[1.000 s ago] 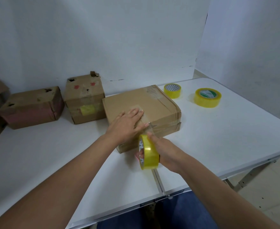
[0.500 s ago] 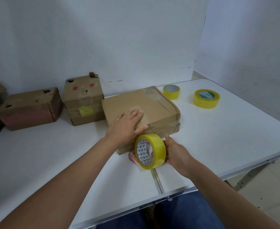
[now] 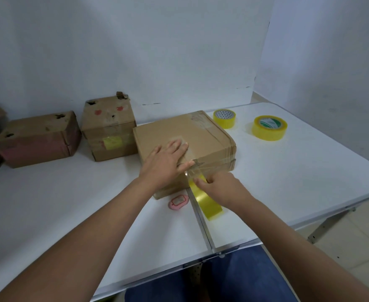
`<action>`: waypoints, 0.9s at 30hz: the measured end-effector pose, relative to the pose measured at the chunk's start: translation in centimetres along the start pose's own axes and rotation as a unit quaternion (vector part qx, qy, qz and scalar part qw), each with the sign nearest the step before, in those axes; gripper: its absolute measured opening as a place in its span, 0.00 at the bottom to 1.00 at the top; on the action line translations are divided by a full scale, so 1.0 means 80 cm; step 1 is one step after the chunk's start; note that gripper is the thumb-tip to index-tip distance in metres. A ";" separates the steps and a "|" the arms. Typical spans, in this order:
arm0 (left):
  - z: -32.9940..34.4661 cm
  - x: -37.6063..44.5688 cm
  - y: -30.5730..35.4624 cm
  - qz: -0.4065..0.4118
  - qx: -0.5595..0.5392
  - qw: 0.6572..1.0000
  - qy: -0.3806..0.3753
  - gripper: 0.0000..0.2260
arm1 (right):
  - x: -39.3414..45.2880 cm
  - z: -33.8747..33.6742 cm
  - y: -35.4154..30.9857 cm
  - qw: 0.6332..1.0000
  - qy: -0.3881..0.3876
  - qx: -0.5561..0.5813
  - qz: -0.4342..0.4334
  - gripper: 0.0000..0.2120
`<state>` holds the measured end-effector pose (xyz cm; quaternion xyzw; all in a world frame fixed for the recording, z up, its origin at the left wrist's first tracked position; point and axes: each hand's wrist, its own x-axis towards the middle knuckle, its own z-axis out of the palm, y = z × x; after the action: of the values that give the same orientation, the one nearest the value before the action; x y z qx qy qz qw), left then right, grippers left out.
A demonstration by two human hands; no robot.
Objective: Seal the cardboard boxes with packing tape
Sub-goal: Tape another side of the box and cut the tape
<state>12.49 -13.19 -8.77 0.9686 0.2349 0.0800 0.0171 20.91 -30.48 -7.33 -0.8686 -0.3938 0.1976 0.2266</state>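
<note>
A flat cardboard box (image 3: 203, 136) lies in the middle of the white table (image 3: 299, 182), with clear tape across its top and front edge. My left hand (image 3: 166, 164) presses flat on the box's near top, thumb on the tape end at the front edge. My right hand (image 3: 220, 188) grips a yellow tape roll (image 3: 207, 203) just in front of the box, low over the table. A short strip of tape runs from the roll up to the box edge.
Two more yellow tape rolls (image 3: 224, 118) (image 3: 269, 127) stand at the back right. Two worn cardboard boxes (image 3: 109, 125) (image 3: 37, 138) sit at the back left. A small pink object (image 3: 178, 202) lies by the box's near corner. A seam (image 3: 201, 221) splits the tabletop.
My right hand has turned the roll edge-on and brought it down and right, close to the box front. The pink object is now uncovered. My left hand stays on the box.
</note>
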 end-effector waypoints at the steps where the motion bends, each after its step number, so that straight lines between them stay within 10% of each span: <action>1: 0.000 0.000 0.000 0.001 0.001 1.000 0.001 0.31 | -0.001 -0.002 -0.003 1.000 0.012 -0.027 -0.008 0.21; 5: -0.004 0.001 -0.004 0.003 -0.010 1.000 -0.012 0.29 | -0.009 -0.013 -0.022 0.951 0.159 -0.195 -0.181 0.11; 9: -0.015 0.004 -0.009 0.019 -0.026 0.997 -0.072 0.28 | -0.017 0.005 -0.059 0.871 0.082 -0.344 -0.341 0.13; 17: -0.034 0.001 -0.014 -0.001 -0.177 0.980 -0.091 0.23 | 0.000 0.073 -0.072 0.873 -0.077 -0.421 -0.236 0.17; 27: -0.026 0.004 -0.016 0.007 -0.161 0.984 -0.079 0.21 | -0.008 0.079 -0.032 0.884 -0.093 -0.410 -0.207 0.22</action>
<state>11.82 -11.92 -6.75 0.9581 0.2101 0.0397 0.1908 15.69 -27.98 -10.95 -0.7604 -0.6297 0.0474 -0.1513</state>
